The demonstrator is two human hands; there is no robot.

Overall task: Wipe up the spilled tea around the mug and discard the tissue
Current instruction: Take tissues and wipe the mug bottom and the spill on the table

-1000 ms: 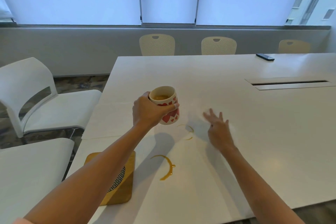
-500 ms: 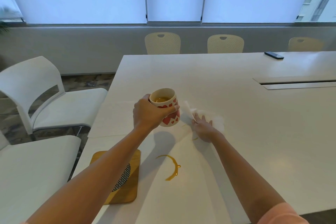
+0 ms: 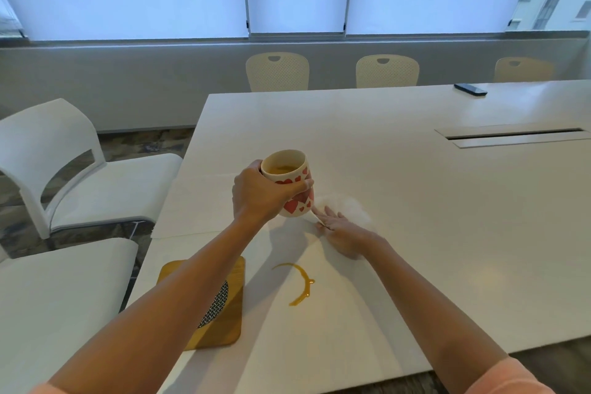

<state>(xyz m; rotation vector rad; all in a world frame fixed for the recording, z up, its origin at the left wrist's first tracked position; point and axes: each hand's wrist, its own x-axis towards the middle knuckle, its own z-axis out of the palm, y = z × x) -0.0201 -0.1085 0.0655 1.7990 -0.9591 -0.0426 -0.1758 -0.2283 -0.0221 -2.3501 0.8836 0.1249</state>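
Note:
My left hand (image 3: 257,198) grips a cream mug with red hearts (image 3: 292,182), held a little above the white table (image 3: 415,201); tea shows inside it. Just right of the mug, my right hand (image 3: 343,232) lies flat on a white tissue (image 3: 350,208) and presses it onto the tabletop. The tissue is blurred and partly hidden under the palm. A curved amber arc of spilled tea (image 3: 299,285) lies on the table nearer to me, between my two forearms and apart from the tissue.
A yellow wooden trivet with a woven centre (image 3: 220,307) sits under my left forearm near the table's left edge. White chairs (image 3: 67,169) stand to the left. A dark phone (image 3: 470,88) and a cable slot (image 3: 515,134) lie far right.
My right hand with the tissue has slid on the table beside the mug, covering the small tea ring that showed there a second ago. The mug stays lifted in my left hand.

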